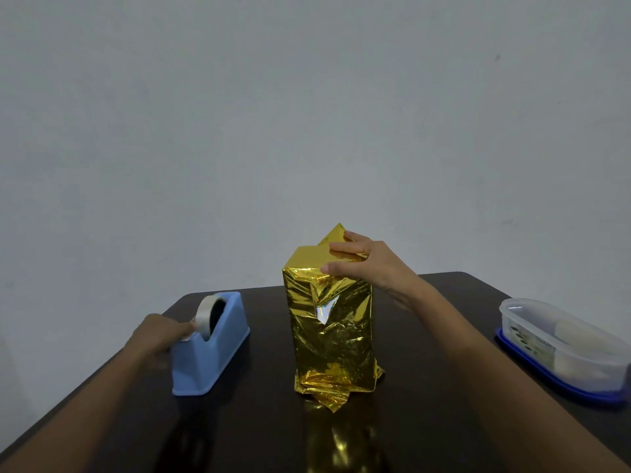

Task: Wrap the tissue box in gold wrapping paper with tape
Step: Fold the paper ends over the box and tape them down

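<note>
— Your left hand (pixel 160 332)?
— At the tape roll (pixel 206 314) in the dispenser (pixel 211 353), by the table's (pixel 426 404) left edge; grip too blurred to tell.
— The box (pixel 333 336)?
— Upright mid-table, gold-wrapped; your right hand (pixel 363 261) presses straight fingers onto its top.

- We see a dark table (pixel 259 435) with a glossy top; its far edge meets the wall, and its far corners are rounded.
- Behind it we find a plain pale grey wall (pixel 239 114), bare but for a few faint marks.
- At the table's right edge we note a clear oblong plastic container (pixel 532 310), standing on a blue lid (pixel 546 384).
- Inside the container we make out pale, whitish contents, too blurred for us to identify.
</note>
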Tool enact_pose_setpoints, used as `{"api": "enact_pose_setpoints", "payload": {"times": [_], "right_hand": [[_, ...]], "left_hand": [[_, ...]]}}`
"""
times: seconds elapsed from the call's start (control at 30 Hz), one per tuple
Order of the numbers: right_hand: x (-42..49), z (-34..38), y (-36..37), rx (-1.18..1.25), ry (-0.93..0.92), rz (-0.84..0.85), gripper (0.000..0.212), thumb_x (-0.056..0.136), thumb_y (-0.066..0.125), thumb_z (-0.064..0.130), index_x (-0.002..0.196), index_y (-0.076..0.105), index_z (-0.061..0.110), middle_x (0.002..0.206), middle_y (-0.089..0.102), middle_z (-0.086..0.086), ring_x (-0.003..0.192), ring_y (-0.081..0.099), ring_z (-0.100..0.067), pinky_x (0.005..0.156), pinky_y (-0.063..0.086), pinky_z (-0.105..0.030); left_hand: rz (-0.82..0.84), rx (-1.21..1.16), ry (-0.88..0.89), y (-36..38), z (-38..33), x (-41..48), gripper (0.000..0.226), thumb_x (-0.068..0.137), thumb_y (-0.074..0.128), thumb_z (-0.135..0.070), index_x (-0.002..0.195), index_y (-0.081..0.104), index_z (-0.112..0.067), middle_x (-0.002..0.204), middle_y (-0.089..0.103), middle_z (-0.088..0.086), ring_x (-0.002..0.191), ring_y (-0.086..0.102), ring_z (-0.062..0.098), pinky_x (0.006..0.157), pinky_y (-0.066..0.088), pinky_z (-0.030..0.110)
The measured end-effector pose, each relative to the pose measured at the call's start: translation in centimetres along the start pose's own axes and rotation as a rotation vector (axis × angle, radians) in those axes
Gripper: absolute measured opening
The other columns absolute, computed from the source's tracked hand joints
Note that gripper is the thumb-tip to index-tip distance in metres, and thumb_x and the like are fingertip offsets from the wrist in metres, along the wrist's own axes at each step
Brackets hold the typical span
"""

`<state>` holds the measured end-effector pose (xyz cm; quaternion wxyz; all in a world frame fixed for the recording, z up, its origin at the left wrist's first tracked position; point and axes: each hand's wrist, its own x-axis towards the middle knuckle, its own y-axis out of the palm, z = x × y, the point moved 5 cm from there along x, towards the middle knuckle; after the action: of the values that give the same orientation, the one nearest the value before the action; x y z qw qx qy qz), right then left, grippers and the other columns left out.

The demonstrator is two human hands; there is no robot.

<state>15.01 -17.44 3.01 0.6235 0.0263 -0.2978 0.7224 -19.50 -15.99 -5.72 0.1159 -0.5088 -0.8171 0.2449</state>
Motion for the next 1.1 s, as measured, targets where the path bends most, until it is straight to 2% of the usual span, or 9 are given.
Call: {"api": "enact_pose_setpoints", "payload": {"times": [0.1, 0.2, 0.33, 0.4, 0.47, 0.53, 0.67, 0.93, 1.1], "right_hand": [[0.0, 0.1, -0.1, 0.002, -0.013, 0.000, 0.061, 0.074, 0.077, 0.027, 0.130, 0.057, 0.015, 0.154, 0.025, 0.003, 0.137, 0.030, -0.018, 0.104, 0.033, -0.030], [0.1, 0.0, -0.1, -0.001, -0.013, 0.001, 0.061, 0.073, 0.077, 0.028, 0.130, 0.057, 0.015, 0.154, 0.025, 0.002, 0.136, 0.031, -0.018, 0.104, 0.033, -0.030], [0.2, 0.1, -0.2, 0.000, -0.010, -0.004, 0.061, 0.073, 0.077, 0.028, 0.129, 0.057, 0.016, 0.154, 0.025, 0.002, 0.136, 0.031, -0.019, 0.106, 0.033, -0.032], [0.2, 0.1, -0.2, 0.015, -0.003, -0.003, 0.061, 0.073, 0.077, 0.027, 0.129, 0.058, 0.015, 0.154, 0.025, 0.002, 0.136, 0.032, -0.019, 0.107, 0.034, -0.032], [0.3, 0.1, -0.3, 0.026, -0.001, -0.008, 0.060, 0.073, 0.077, 0.026, 0.128, 0.058, 0.013, 0.154, 0.026, 0.001, 0.135, 0.034, -0.019, 0.104, 0.036, -0.030], [0.3, 0.1, -0.4, 0.034, -0.001, -0.012, 0.060, 0.073, 0.077, 0.025, 0.128, 0.058, 0.013, 0.153, 0.027, 0.001, 0.133, 0.036, -0.019, 0.103, 0.039, -0.030], [0.5, -0.1, 0.0, 0.028, 0.007, -0.020, 0.059, 0.072, 0.077, 0.025, 0.127, 0.058, 0.014, 0.153, 0.028, 0.001, 0.132, 0.038, -0.019, 0.103, 0.040, -0.032], [0.6, 0.0, -0.1, -0.004, -0.003, -0.040, 0.060, 0.075, 0.075, 0.026, 0.130, 0.055, 0.012, 0.154, 0.027, -0.001, 0.131, 0.037, -0.019, 0.091, 0.039, -0.026], [0.6, -0.1, -0.1, -0.007, -0.001, -0.053, 0.059, 0.075, 0.075, 0.027, 0.129, 0.056, 0.013, 0.153, 0.027, -0.001, 0.132, 0.037, -0.020, 0.093, 0.039, -0.027]], "left_hand": [[0.052, -0.127, -0.098, -0.1, -0.2, -0.1, 0.016, 0.082, 0.068, -0.002, 0.090, 0.058, 0.008, 0.079, 0.050, 0.016, 0.066, 0.050, 0.028, 0.059, 0.050, 0.045], [0.104, -0.274, -0.143, -0.2, -0.5, -0.1, 0.032, 0.082, 0.070, -0.003, 0.111, 0.060, 0.006, 0.116, 0.052, 0.019, 0.114, 0.051, 0.037, 0.071, 0.051, 0.053], [0.147, -0.361, -0.186, 0.3, -1.1, -1.6, 0.004, 0.087, 0.062, -0.003, 0.088, 0.063, 0.001, 0.104, 0.054, 0.012, 0.127, 0.043, 0.032, 0.054, 0.055, 0.051], [0.154, -0.424, -0.178, 0.2, -1.3, -1.5, 0.010, 0.089, 0.058, -0.005, 0.080, 0.060, -0.002, 0.090, 0.052, 0.008, 0.128, 0.043, 0.033, 0.048, 0.052, 0.053], [0.164, -0.483, -0.145, 0.2, -1.7, -1.2, 0.009, 0.090, 0.055, -0.008, 0.089, 0.061, -0.001, 0.098, 0.056, 0.011, 0.129, 0.042, 0.034, 0.073, 0.051, 0.065], [0.157, -0.534, -0.112, 0.2, -1.8, -1.1, 0.009, 0.088, 0.054, -0.011, 0.085, 0.059, -0.004, 0.101, 0.051, 0.012, 0.117, 0.049, 0.035, 0.076, 0.045, 0.069], [0.053, -0.681, -0.080, -0.3, -0.6, -1.0, 0.013, 0.082, 0.055, -0.011, 0.070, 0.053, -0.009, 0.070, 0.043, 0.002, 0.094, 0.049, 0.026, 0.054, 0.049, 0.056], [-0.155, -0.883, -0.070, 0.4, 0.3, -2.2, 0.003, 0.077, 0.055, -0.008, 0.075, 0.053, -0.008, 0.077, 0.048, 0.002, 0.099, 0.056, 0.018, 0.076, 0.051, 0.052], [-0.183, -0.944, -0.064, 1.7, 1.5, -3.2, 0.011, 0.080, 0.055, -0.007, 0.069, 0.052, -0.009, 0.068, 0.048, 0.002, 0.080, 0.053, 0.016, 0.077, 0.048, 0.040]]}}
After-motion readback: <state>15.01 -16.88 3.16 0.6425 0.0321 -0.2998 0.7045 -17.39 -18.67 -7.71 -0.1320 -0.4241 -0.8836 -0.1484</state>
